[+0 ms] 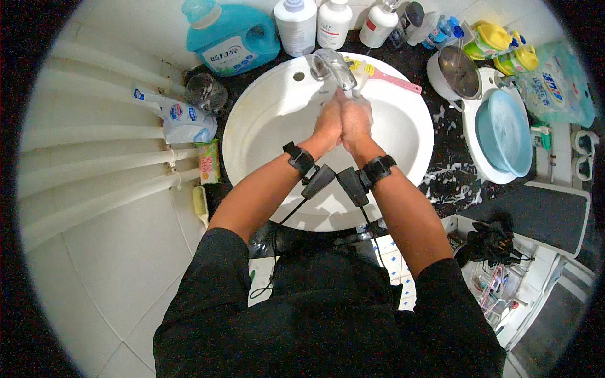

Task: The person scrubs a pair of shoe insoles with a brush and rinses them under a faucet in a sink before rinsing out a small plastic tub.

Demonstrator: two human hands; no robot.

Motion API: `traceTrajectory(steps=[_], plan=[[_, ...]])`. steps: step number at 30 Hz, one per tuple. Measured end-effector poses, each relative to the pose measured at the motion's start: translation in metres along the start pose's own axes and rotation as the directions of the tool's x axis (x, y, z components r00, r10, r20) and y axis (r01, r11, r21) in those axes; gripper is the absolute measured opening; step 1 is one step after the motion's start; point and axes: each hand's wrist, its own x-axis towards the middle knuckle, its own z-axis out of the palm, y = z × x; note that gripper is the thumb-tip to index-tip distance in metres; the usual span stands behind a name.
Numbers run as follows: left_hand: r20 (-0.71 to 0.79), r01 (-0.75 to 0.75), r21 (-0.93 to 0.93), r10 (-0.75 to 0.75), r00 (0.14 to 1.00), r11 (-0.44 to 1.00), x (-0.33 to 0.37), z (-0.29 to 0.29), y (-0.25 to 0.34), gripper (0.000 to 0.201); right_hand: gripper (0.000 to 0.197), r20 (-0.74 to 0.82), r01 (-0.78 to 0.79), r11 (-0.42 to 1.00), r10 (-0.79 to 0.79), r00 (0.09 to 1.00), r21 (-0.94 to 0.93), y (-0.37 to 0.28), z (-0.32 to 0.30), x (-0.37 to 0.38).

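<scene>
Under the chrome faucet, my left hand and my right hand are pressed together over the white oval washbasin. Whitish foam or water shows at the right hand's fingertips. The right fingers look curled inward, and anything between the palms is hidden. My left fingers are mostly covered by the right hand and the faucet. Just beyond them, a brush with a pink handle and yellow bristles lies across the basin's back rim. Each wrist wears a black strap with a small cabled device.
Behind the basin stand a blue detergent jug and several pump bottles. At right are a pot, a pale blue basin and a foam-spattered black counter. A white pouch and pipes flank the left.
</scene>
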Motion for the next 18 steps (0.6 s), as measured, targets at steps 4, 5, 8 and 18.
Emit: traceTrajectory(steps=[4, 5, 8, 18], plan=[[-0.035, -0.023, 0.465, 0.044, 0.998, 0.885, 0.0, -0.002, -0.003, 0.058, 0.031, -0.03, 0.031, 0.992, -0.027, 0.999, 0.124, 0.01, 0.0, 0.003], [-0.033, -0.025, 0.466, 0.046, 0.998, 0.885, 0.001, -0.001, -0.004, 0.058, 0.031, -0.032, 0.033, 0.992, -0.029, 0.999, 0.125, 0.014, -0.002, 0.006], [-0.043, 0.039, 0.252, -0.03, 0.999, 0.967, -0.004, 0.007, 0.004, 0.058, 0.03, -0.095, 0.089, 0.987, -0.076, 0.993, 0.137, 0.015, -0.009, 0.009], [0.341, 0.32, -0.285, -0.216, 0.915, 0.904, -0.012, -0.004, 0.012, 0.038, 0.03, -0.161, -0.182, 0.868, 0.284, 0.945, 0.462, -0.003, -0.027, 0.007]])
